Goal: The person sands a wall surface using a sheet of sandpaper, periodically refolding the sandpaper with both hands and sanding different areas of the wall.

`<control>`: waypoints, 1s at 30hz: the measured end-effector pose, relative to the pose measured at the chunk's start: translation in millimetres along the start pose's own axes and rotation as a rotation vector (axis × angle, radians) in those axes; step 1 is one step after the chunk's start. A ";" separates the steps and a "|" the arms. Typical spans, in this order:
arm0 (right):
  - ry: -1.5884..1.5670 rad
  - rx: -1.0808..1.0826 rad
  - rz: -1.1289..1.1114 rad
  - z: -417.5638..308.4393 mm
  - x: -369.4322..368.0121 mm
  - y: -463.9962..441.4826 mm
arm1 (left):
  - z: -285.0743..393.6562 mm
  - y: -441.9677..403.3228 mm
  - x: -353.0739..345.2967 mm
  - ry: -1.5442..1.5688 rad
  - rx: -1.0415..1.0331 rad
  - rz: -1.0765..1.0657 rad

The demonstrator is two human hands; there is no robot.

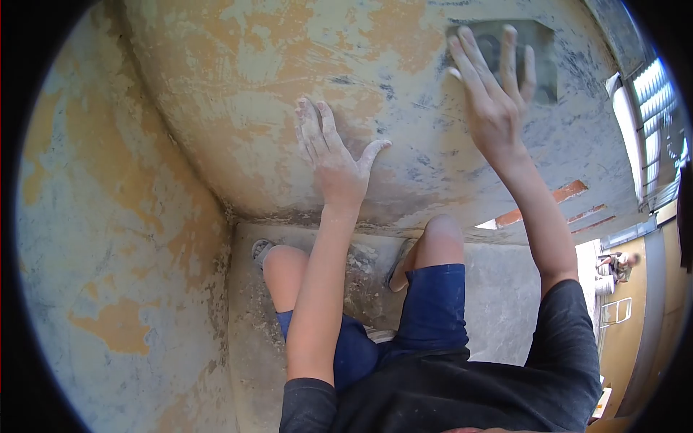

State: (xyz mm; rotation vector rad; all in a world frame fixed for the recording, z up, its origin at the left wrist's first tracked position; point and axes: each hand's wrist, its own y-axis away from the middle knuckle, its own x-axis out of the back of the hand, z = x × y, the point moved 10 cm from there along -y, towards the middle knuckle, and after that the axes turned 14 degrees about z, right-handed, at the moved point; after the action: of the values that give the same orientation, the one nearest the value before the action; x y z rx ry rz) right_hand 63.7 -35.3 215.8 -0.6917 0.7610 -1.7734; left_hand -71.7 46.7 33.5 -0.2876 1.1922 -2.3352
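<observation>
Dusty and pale at the fingertips, my left hand (333, 155) lies against the blotchy tan and grey wall (260, 65), fingers stretched out and thumb apart. It holds nothing. Higher up and to the right, my right hand (497, 101) is spread over a dark grey-green sheet (543, 54). Its fingers are apart and reach across the sheet's left part, pressing it against the wall. The sheet's right part shows past the fingers. Part of the sheet is hidden beneath the hand.
A second patchy wall (108, 252) meets the first in a corner at left. My bent knees (442, 242) are close below the wall, over a grey floor (498, 289). Reddish slots (570, 191) mark the wall at right. Another person (622, 265) is far off near white buckets (605, 286).
</observation>
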 end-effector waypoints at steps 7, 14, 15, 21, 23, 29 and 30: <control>-0.032 -0.016 -0.031 -15.6 -0.5 -29.7 | -1.8 1.9 0.5 -0.013 -0.003 0.002; 0.049 0.031 -0.014 -9.6 -5.6 -28.0 | -1.2 3.0 -0.4 -0.027 -0.021 0.030; 0.050 0.029 -0.016 -13.2 -9.7 -44.1 | -2.4 2.5 -2.1 -0.027 -0.021 0.026; 0.006 -0.011 -0.003 -5.5 -2.5 -14.4 | -5.2 3.9 0.9 -0.071 0.004 0.009; 0.024 0.002 -0.003 1.2 -2.4 7.7 | -7.7 4.2 4.9 -0.113 0.031 0.015; -0.079 -0.032 -0.011 -21.8 4.3 -67.9 | 2.9 22.2 -11.5 -0.159 -0.055 -0.118; -0.076 -0.031 -0.015 -20.0 3.0 -55.8 | 5.0 25.7 -11.6 -0.155 -0.052 -0.121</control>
State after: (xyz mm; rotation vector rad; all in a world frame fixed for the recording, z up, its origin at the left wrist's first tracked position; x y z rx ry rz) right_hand 15.1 -20.3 246.3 -0.7829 0.7344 -1.7420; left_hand -51.2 36.6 16.3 -0.5629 1.1905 -2.3374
